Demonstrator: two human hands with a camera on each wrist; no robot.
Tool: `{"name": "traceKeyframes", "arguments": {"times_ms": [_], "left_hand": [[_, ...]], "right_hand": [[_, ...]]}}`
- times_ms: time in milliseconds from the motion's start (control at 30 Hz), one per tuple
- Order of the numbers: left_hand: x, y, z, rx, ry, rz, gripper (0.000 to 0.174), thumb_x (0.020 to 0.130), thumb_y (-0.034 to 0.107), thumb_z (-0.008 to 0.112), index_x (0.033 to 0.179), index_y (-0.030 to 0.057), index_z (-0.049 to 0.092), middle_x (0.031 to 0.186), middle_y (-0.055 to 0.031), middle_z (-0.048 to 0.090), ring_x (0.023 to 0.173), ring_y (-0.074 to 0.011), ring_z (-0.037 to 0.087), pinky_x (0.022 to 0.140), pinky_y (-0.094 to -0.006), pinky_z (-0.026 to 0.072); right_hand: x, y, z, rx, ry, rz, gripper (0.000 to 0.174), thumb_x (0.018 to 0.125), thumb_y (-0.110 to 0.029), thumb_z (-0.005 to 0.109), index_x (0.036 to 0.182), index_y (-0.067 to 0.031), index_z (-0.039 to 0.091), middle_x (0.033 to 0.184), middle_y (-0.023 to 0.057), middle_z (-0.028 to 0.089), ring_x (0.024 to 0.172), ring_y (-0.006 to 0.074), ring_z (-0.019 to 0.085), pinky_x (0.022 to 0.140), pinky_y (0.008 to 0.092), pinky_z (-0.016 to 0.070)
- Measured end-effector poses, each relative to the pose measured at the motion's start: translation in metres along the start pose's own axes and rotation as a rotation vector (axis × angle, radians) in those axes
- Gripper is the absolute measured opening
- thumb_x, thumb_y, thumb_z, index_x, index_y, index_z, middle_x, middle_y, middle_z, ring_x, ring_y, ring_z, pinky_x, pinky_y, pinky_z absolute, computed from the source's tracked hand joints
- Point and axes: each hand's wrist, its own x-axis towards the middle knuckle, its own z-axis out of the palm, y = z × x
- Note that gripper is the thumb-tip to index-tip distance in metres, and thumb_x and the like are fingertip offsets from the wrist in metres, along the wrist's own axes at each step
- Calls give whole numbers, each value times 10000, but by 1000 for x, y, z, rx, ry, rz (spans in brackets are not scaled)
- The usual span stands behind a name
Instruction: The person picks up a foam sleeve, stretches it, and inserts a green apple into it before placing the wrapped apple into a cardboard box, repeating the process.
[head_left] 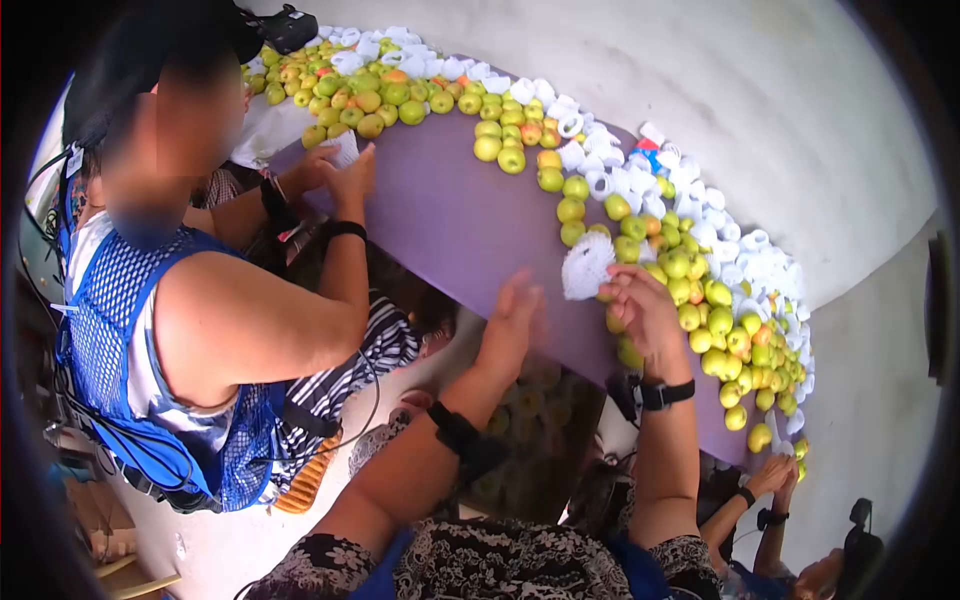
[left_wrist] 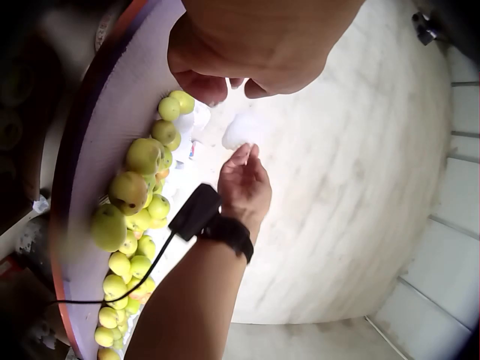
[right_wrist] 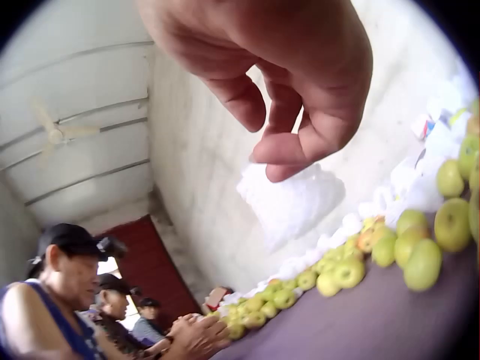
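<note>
My right hand [head_left: 645, 308] pinches a white foam net sleeve [head_left: 587, 267] between thumb and fingertips. The foam hangs from those fingertips in the right wrist view, above the table and in front of the apples. Left of it, my left hand [head_left: 515, 312] is raised over the table's near edge, blurred in the head view. In the left wrist view that hand's fingers are loosely bent, with nothing between them. Green-yellow apples [head_left: 680, 265] lie in a long band just beyond and to the right of my right hand.
A purple table [head_left: 450, 215] curves across the view. Many white foam sleeves [head_left: 755, 265] line its far side along the wall. To my left a person in a blue mesh vest [head_left: 170, 290] holds another white sleeve [head_left: 342, 150]. Another person's hands [head_left: 775, 475] work at lower right.
</note>
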Motion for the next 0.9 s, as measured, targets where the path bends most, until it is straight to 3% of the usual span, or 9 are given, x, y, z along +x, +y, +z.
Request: {"name": "traceKeyframes", "arguments": {"times_ms": [100,200,333,433,533,633,733,833,900], "left_hand": [[-1,-1,8,-2,-337,-90,415,989,236,546,1370,108,442,1228,-63,583,1088,-157,578,897,-337,500],[4,-19,7,112,-512,-73,449,987,210,564,1393,101,405,1266,-75,570,1165,-166,554,920,-346,494],[3,-27,12,113,-529,15,507,952,114,604,1404,95,376,1294,-73,535,1155,-167,557,930,-330,487],[7,-35,14,150,-556,137,525,926,51,622,1395,92,389,1315,-75,504,1164,-171,552,941,-332,484],[13,-44,18,262,-566,254,489,908,-20,608,1359,71,443,1333,-81,480,1191,-178,539,959,-339,482],[13,-49,25,469,-533,390,443,898,-70,575,1320,36,495,1348,-83,472,1215,-190,528,977,-336,475],[3,-52,31,567,-494,407,426,895,-93,548,1307,14,517,1359,-80,476,1227,-200,521,988,-332,471],[10,-60,19,572,-485,409,398,921,-54,520,1315,8,513,1348,-85,503,1220,-200,526,990,-342,473],[20,-64,10,549,-461,346,348,958,-1,485,1304,-3,519,1328,-95,530,1211,-202,534,989,-350,475]], "right_hand": [[-42,29,-4,8,-14,88,218,872,-58,662,1073,-13,593,945,46,635,780,126,637,652,209,491],[-58,40,-2,-114,2,-72,243,846,-42,702,1041,-37,558,951,35,636,789,103,626,661,220,492],[-56,63,-17,-281,98,-220,285,831,-42,711,1045,-41,524,893,7,597,765,63,566,663,207,464],[-48,68,-27,-323,132,-156,230,830,-36,676,1003,-33,525,866,-11,569,735,50,523,661,205,444],[-39,67,-37,-357,95,-221,152,842,-28,623,962,-32,529,849,-22,555,715,51,499,646,211,426],[-32,70,-41,-564,104,-514,103,853,-23,591,938,-29,533,830,-19,542,704,55,483,637,218,415],[-36,72,-46,-388,57,-403,69,884,-15,562,945,-24,531,894,12,545,734,60,482,634,214,403],[-46,54,-52,-446,68,-314,26,915,-11,538,929,-19,517,927,36,554,776,61,520,664,219,461],[-44,60,-61,-240,132,-271,19,930,-16,530,929,-19,511,916,44,568,804,70,553,696,242,513]]}}
